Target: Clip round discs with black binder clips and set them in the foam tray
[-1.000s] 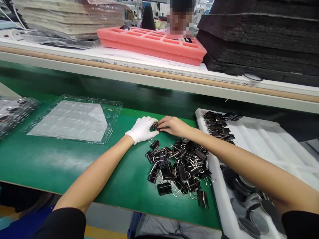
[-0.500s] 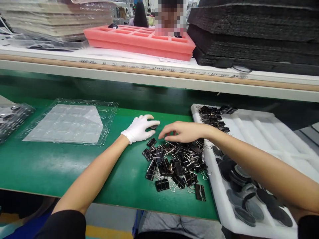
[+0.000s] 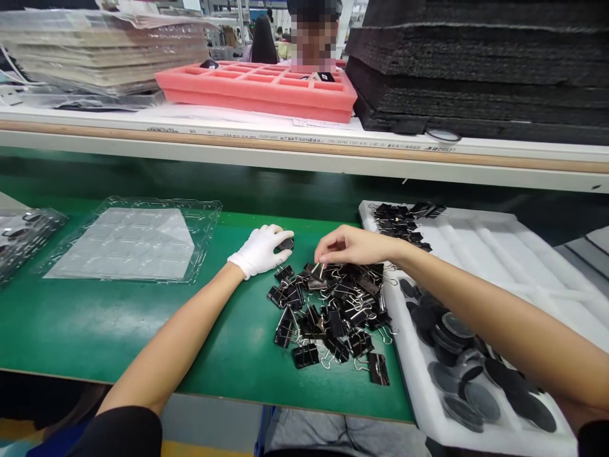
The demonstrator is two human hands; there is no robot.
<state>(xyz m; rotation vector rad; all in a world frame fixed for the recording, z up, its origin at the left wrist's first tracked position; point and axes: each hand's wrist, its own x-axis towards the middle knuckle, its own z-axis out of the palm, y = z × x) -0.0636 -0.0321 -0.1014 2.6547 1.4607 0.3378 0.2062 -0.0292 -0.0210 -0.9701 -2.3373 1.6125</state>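
Note:
My left hand (image 3: 259, 251), in a white glove, rests on the green table with thumb and fingers closed around a small round dark disc (image 3: 286, 244). Bare and bent at the fingers, my right hand (image 3: 353, 245) pinches the silver handles of a black binder clip (image 3: 316, 284) at the far edge of a heap. That heap of black binder clips (image 3: 337, 320) spreads over the table between my forearms, the clips lying at all angles. The fingertips of my right hand are partly hidden behind the hand itself.
Right of the heap stands a white foam tray (image 3: 490, 244) holding dark round discs (image 3: 451, 333) and more binder clips (image 3: 397, 222). A clear plastic tray (image 3: 204, 244) lies on the left. A shelf (image 3: 285, 155) crosses behind, carrying pink foam (image 3: 257, 98) and black foam stacks (image 3: 476, 70). A person is beyond.
My right hand has moved slightly right and closed on a binder clip's handles. My left hand keeps the disc, now turned so more of its face shows. The view has shifted slightly.

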